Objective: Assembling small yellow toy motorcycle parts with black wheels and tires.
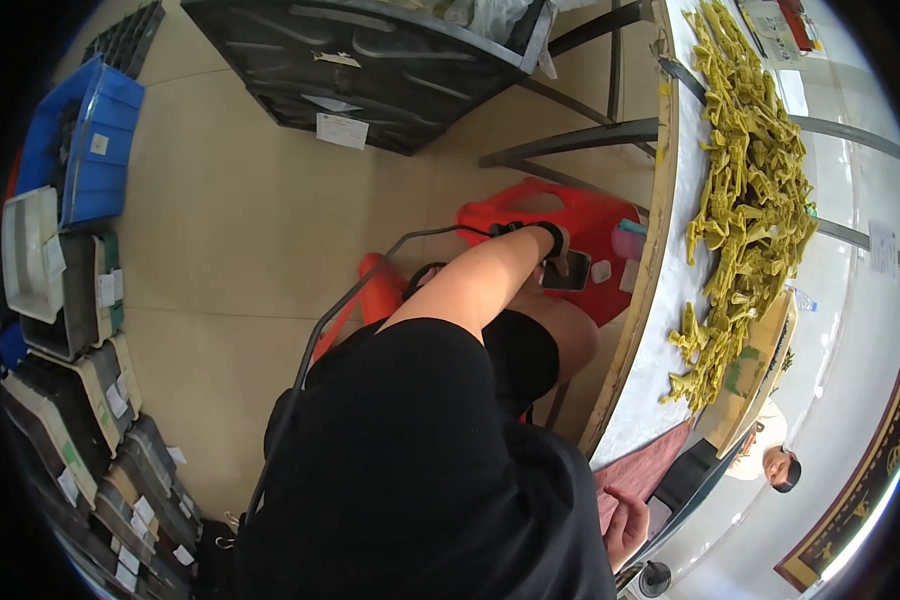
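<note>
A: Item one. Left hand [555, 250], black strap at the wrist, reached down below the table edge; fingers closed around a dark flat rectangular phone [567, 272] held just over the red plastic stool [560, 215].

B: Item two. Right hand [625, 520], low at the table's near end, beside the dull red cloth [638, 468]. Fingers loosely curled, apart, holding nothing I can make out.

A: Item three. Heap of olive-green moulded plastic pieces [750, 190], spread along the white tabletop [660, 350], several near the edge.

B: Hazards, as I judge them. Phone held one-handed at full reach: a slip would drop it onto the stool or the tan floor [230, 230].

A: Grey cable [350, 300] loops from the stool across the lap; a shifting knee could snag it and tug the phone loose.

B: Elbow rising against the table rim may knock green pieces off.
</note>
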The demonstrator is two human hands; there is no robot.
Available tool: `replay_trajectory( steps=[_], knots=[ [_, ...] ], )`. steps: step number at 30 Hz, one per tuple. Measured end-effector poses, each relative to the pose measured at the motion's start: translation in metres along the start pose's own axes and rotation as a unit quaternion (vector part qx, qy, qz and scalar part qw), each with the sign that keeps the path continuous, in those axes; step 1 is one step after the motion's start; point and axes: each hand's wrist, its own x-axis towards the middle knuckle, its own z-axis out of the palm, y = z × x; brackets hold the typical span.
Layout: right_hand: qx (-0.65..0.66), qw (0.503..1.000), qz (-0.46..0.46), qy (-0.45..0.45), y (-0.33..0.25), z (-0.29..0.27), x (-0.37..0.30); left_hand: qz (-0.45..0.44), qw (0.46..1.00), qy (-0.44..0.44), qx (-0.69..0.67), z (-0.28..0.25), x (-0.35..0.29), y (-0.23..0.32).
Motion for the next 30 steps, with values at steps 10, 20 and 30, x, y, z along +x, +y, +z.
replay_trajectory(
  steps=[10,20,30],
  knots=[
    [0.018,1.0,0.018,-0.016,0.009,-0.007,-0.02,0.157,0.937,0.051,0.308,0.049,0.13,0.013],
    [-0.015,0.998,0.045,0.04,0.025,-0.018,-0.023,0.33,0.811,0.03,0.481,0.15,0.064,0.085],
    [-0.014,0.999,0.041,0.021,0.039,-0.022,-0.032,0.39,0.73,0.09,0.554,0.189,-0.003,0.023]
  ],
)
